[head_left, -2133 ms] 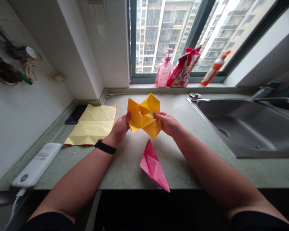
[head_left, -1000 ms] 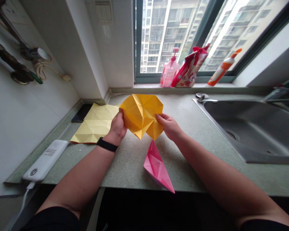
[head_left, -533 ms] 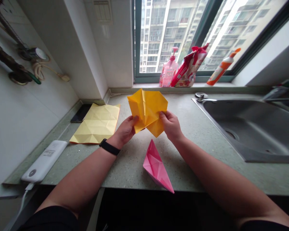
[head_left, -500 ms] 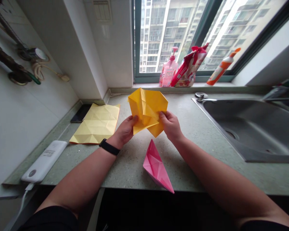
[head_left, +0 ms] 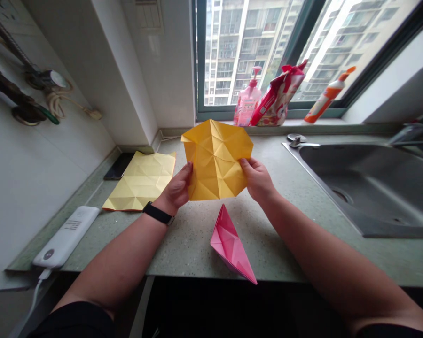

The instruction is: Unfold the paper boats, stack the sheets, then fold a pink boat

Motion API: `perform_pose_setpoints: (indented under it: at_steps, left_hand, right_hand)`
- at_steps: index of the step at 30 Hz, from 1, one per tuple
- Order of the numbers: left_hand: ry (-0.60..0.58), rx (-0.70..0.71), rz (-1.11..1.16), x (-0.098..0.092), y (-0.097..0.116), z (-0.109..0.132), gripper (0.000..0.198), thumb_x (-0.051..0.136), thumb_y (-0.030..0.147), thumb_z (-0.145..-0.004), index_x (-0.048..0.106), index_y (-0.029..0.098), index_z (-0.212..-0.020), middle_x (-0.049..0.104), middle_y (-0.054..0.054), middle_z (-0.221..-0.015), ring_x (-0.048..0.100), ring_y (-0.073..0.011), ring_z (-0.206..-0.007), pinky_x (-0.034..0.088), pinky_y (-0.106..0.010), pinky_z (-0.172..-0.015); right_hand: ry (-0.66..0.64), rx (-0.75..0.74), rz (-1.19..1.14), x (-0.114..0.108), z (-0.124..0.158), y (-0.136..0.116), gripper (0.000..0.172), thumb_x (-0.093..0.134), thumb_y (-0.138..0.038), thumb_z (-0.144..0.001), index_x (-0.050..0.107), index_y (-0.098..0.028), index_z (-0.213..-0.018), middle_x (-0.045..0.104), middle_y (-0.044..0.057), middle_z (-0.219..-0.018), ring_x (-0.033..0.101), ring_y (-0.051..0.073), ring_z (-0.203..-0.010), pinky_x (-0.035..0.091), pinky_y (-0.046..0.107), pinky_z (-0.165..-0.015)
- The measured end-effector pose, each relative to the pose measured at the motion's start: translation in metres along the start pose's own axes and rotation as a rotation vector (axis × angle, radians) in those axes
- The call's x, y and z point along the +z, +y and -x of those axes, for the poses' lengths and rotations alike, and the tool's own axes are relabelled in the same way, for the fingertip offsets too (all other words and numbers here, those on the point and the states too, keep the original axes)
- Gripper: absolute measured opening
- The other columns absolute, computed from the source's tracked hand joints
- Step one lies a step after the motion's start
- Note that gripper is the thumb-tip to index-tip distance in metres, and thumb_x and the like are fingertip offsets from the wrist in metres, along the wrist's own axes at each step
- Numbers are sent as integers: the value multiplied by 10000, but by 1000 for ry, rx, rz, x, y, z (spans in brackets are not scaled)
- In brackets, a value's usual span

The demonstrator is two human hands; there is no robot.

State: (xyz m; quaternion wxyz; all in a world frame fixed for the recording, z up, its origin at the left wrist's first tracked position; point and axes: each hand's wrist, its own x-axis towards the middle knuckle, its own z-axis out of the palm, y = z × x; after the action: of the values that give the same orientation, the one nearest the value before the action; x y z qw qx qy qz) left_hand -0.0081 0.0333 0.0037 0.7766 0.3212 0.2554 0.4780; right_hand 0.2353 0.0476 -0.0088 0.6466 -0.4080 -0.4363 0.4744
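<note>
A creased sheet of orange-yellow paper is held up above the counter, spread nearly flat with star-like fold lines and some edges bent. My left hand pinches its left edge, thumb on the face towards me. On the opposite edge, my right hand grips it the same way; the fingers behind the paper are hidden. Below it, a pink folded paper boat rests on the counter near the front edge, its tip jutting slightly over. Left of my left hand lies a creased pale yellow sheet.
A dark phone lies partly under the pale sheet. A white power bank with a cable sits at the counter's left. To the right is a steel sink. A pink pump bottle, red bag and orange-white bottle line the windowsill.
The orange-yellow paper has opened out from a partly folded shape into a wider, flatter sheet. My hands have moved a little farther apart, both still holding it.
</note>
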Motion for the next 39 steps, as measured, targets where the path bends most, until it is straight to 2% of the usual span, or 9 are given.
perform_pose_setpoints:
  at_steps: [3,8,12,15,19,21,27,31,39]
  left_hand:
    - [18,47,-11,-2,4,0,372,763,444,-1014,755,243,-1327,811,-77,-1324,714,-313,-1361,591,-419,-1173]
    - [131,141,-110,-9,2,-10,258,796,357,-990,760,166,-1159,837,-103,-1194,782,-280,-1207,615,-400,-1107]
    - [305,276,-253,-13,-3,-16,254,810,366,-960,706,170,-1083,830,-87,-1098,786,-266,-1138,609,-384,-1046]
    - [407,345,-344,-10,-2,-13,325,834,419,-945,645,198,-1090,812,-67,-1147,770,-251,-1159,595,-366,-1033]
    - [353,361,-400,0,0,-6,486,937,394,-853,639,196,-1181,796,-102,-1257,772,-273,-1172,609,-391,-1026]
    - [330,366,-411,3,0,-5,486,947,361,-841,663,189,-1197,793,-121,-1287,779,-287,-1166,620,-416,-1028]
    - [426,380,-360,-3,-1,-12,152,728,296,-1020,707,201,-1137,807,-97,-1278,763,-260,-1232,614,-381,-1072]
    - [463,305,-296,-9,2,-15,190,635,328,-1082,735,186,-1160,830,-95,-1179,778,-248,-1185,633,-365,-1027]
    - [292,132,-276,-12,11,-7,266,734,385,-1035,739,164,-1183,821,-129,-1159,809,-248,-992,672,-342,-876]
  right_hand:
    - [27,-69,38,-20,-13,-10,516,941,-689,-706,803,-288,-999,853,34,-1056,792,294,-1014,666,382,-845]
    - [64,-195,174,-44,-23,-20,357,886,-605,-804,802,-286,-939,826,23,-960,750,236,-826,629,350,-722]
    - [86,-274,391,-41,-15,-18,277,779,-539,-903,771,-261,-905,756,5,-824,667,193,-715,548,316,-651]
    - [93,-327,549,-32,-4,-17,270,717,-512,-944,756,-248,-903,718,3,-772,628,188,-696,496,306,-625]
    - [58,-359,623,-23,7,-17,280,662,-508,-981,754,-247,-935,723,15,-786,626,197,-707,474,311,-621]
    - [46,-359,635,-23,8,-17,279,651,-502,-983,754,-248,-938,726,18,-794,628,201,-712,472,314,-626]
    - [77,-291,582,-33,-4,-13,278,666,-513,-956,733,-248,-901,693,6,-760,608,195,-680,466,311,-614]
    - [116,-260,491,-45,-16,-13,274,707,-524,-927,730,-253,-895,690,2,-762,606,189,-668,489,308,-608]
    - [208,-233,368,-63,-33,-20,297,788,-540,-853,734,-248,-858,694,3,-778,597,176,-655,477,289,-558]
